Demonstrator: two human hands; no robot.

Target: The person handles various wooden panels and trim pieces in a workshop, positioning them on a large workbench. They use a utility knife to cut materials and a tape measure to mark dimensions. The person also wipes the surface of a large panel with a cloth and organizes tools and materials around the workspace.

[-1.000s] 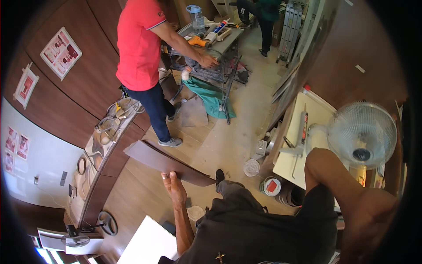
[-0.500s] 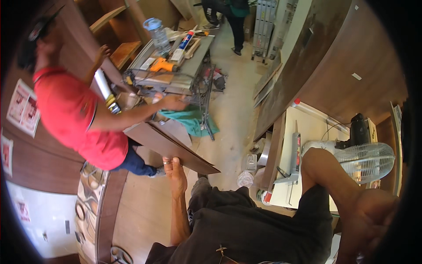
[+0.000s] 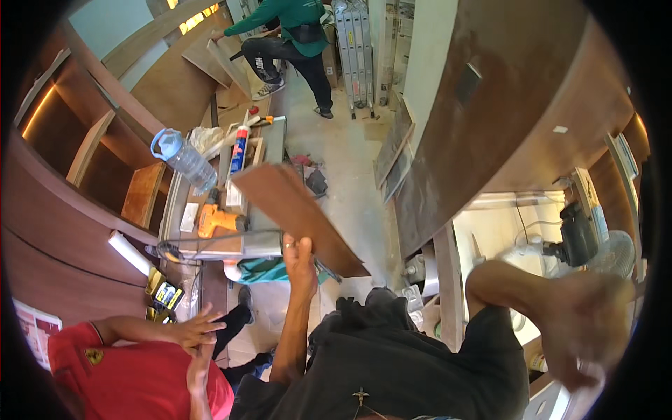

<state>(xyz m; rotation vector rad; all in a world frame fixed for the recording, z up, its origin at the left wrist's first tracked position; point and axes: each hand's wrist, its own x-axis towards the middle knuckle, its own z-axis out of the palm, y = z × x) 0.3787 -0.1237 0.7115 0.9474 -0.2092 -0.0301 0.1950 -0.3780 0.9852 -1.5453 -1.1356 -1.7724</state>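
Observation:
My left hand [image 3: 299, 269] is closed around the lower edge of a long, thin brown wood panel [image 3: 308, 224]. The panel slants from the workbench side down toward the middle, its thumb side facing me. At the right, my right hand [image 3: 588, 329] is raised with the elbow bent. Motion smears its fingers, so whether it holds anything is unclear. Nearest to that hand is a fan [image 3: 614, 255] with a wire cage.
A workbench [image 3: 269, 245] carries a water bottle [image 3: 185, 162], an orange drill [image 3: 218, 220] and a blue sealant tube [image 3: 239, 148]. A person in red [image 3: 140, 371] stands close at left. Someone in green [image 3: 297, 21] is farther off, beside a folded ladder [image 3: 354, 56].
My view has turned, and the panel now overlaps the workbench's near side. The person in red appears lower left, hands brought together. Both of my hands keep roughly their places in view.

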